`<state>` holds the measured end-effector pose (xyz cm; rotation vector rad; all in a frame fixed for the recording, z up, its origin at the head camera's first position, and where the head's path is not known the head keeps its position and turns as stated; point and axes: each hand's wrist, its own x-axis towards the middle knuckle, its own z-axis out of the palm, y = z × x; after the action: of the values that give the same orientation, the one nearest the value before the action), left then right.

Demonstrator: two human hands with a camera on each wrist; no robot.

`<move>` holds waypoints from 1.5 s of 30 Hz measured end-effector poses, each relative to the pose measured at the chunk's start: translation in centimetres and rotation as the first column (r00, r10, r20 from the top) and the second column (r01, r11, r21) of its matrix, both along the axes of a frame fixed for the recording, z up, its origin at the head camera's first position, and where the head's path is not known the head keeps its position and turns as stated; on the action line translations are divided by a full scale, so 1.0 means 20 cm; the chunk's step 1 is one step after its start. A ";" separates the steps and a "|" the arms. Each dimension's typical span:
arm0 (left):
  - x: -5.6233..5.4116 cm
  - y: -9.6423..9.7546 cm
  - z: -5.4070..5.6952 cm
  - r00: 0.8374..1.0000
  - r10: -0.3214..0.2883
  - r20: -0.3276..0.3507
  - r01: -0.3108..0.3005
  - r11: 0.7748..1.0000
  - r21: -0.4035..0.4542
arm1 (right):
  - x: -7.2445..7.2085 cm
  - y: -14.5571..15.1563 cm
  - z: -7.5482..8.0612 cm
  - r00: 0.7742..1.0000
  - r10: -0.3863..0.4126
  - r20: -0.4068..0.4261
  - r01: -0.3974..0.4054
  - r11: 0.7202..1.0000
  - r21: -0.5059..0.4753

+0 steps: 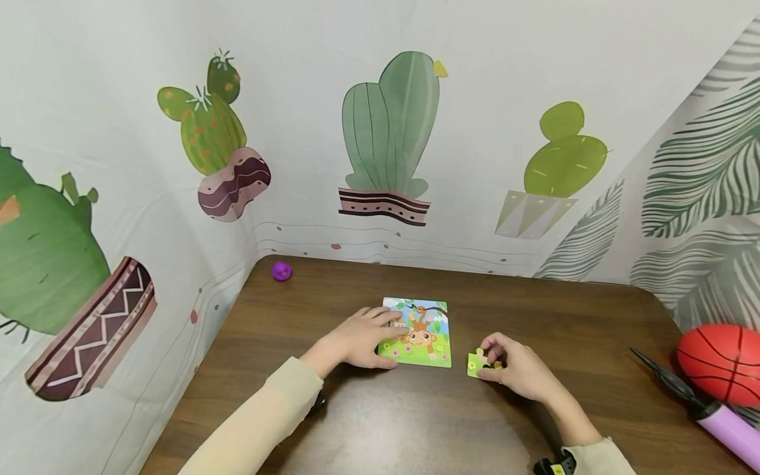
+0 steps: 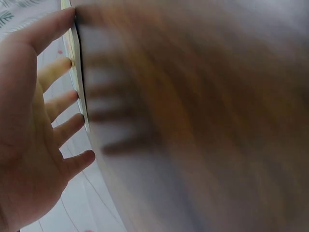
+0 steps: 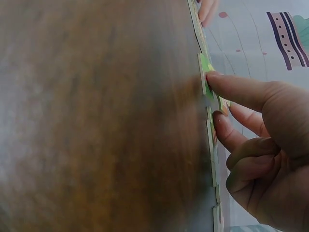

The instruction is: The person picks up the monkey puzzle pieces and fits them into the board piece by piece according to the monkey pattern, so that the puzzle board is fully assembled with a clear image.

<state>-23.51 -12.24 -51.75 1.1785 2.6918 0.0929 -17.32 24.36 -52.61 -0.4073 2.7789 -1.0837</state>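
My left hand (image 1: 369, 338) rests with spread fingers on the left side of a square picture puzzle (image 1: 420, 353) showing a monkey on green grass. In the left wrist view, the fingertips (image 2: 77, 94) lie along the puzzle's thin edge. To the right of the puzzle, my right hand (image 1: 519, 368) pinches a green puzzle piece (image 1: 473, 365) with a yellow flower on it, close over the table. The right wrist view shows the thumb on this green piece (image 3: 204, 72) and other fingertips by an orange-toned part. More thin pieces (image 3: 211, 150) lie in a row beside the hand, seen edge-on.
The brown wooden table (image 1: 410, 422) meets a cactus-print cloth (image 1: 285, 132) at the back. A small purple toy (image 1: 282, 271) sits in the far left corner. At the right are a red ball (image 1: 721, 363) and a purple hand pump (image 1: 733, 429) with a black nozzle.
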 end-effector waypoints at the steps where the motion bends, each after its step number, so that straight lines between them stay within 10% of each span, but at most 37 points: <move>1: 0.00 -0.02 0.00 1.000 0.006 0.005 -0.006 1.000 0.008 | 0.00 0.00 0.00 1.000 0.002 0.003 -0.002 1.000 -0.004; 45: -0.05 -0.10 -0.01 0.994 0.086 0.063 -0.089 0.995 0.048 | -0.13 -0.21 0.00 0.998 0.033 0.053 -0.020 0.974 -0.226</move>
<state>-24.52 -14.34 -51.96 1.0538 2.7021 0.2085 -19.84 20.10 -52.57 -0.4294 2.6020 -1.3880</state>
